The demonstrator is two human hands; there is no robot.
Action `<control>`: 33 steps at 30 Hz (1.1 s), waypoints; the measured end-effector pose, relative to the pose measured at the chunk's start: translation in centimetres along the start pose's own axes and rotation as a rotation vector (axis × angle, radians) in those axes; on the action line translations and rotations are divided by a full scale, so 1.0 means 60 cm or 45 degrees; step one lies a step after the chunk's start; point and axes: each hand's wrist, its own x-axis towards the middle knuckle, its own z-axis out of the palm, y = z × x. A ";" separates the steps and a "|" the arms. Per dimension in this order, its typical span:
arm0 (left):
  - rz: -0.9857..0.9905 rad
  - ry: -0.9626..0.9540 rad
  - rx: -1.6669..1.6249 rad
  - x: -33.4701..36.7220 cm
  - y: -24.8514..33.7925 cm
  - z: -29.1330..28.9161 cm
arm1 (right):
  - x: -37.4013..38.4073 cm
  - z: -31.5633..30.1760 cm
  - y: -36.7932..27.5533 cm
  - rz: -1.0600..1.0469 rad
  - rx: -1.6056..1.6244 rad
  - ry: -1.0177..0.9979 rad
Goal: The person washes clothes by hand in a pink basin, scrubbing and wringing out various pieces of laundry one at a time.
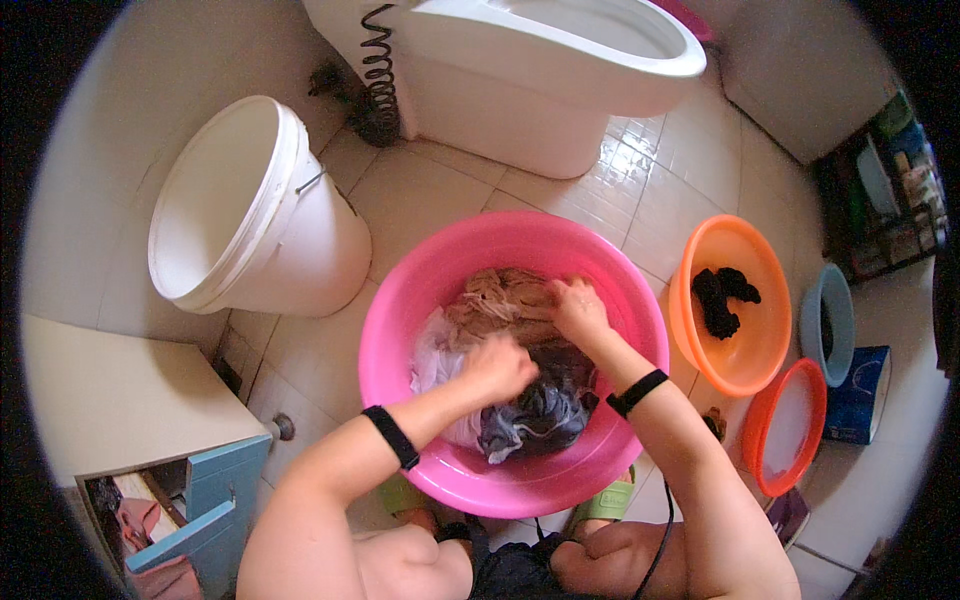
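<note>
A large pink basin (515,495) stands on the floor between my feet. Wet laundry lies in it: a brown garment (490,300) at the far side, a white garment (435,355) at the left, and a dark grey garment (545,410) nearer to me. My left hand (500,368) is curled closed over the middle of the laundry, slightly blurred; what its fingers hold is hidden. At the brown garment's right end, my right hand (580,308) has its fingers bent onto the fabric and grips it. Both wrists wear black bands.
A white bucket (330,250) stands at the left, beyond a cabinet (140,390) with an open blue drawer. The toilet (520,110) is at the back. To the right are an orange basin (765,350) holding black cloth, a blue basin (840,330) and a red basin (785,430).
</note>
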 end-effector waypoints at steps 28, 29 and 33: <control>-0.147 0.179 -2.364 0.105 -0.274 0.001 | -0.102 0.034 -0.245 0.031 1.606 0.100; -0.059 -0.009 -2.407 0.118 -0.237 -0.001 | -0.129 -0.001 -0.238 0.009 1.571 0.048; 0.234 0.499 -1.755 0.117 -0.208 -0.014 | -0.096 -0.005 -0.220 0.131 1.100 0.269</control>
